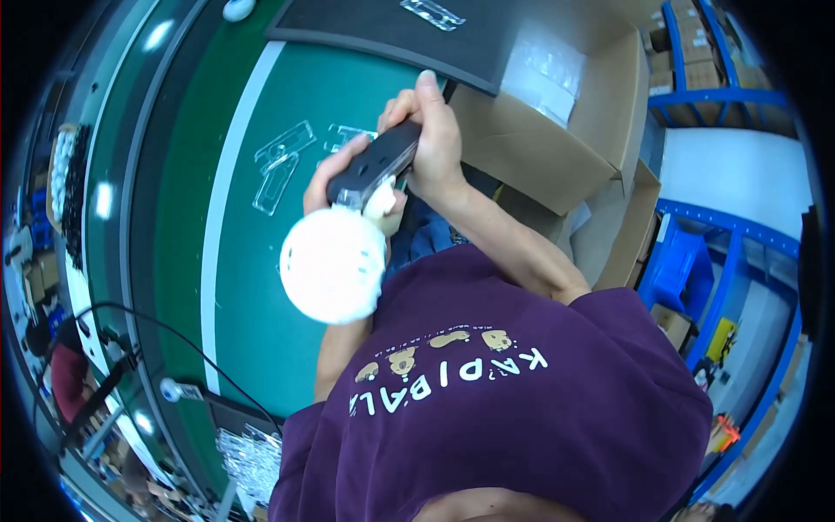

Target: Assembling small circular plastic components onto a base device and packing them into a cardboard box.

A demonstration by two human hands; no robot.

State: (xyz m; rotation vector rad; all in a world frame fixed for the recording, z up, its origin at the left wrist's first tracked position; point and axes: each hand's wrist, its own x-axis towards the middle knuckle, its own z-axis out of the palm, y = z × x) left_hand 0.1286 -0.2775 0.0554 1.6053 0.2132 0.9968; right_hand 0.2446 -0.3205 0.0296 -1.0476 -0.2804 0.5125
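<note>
Both hands hold a device with a big round white head and a black oblong body. Clear plastic shows along the edge of the body. My left hand is closed around the body near the white head, its palm partly hidden behind that head. Pale yellow coverings show on some fingertips there. Against the body's far end presses my right hand, fingers curled and thumb pointing up. Beyond the hands, on the green work surface, lie clear plastic pieces, one partly hidden by my left fingers.
Open cardboard boxes stand at the right, one holding clear bags. A dark mat with another clear piece lies at the far side. Left are a conveyor, a similar white-headed device and a heap of clear plastic. Blue shelving stands right.
</note>
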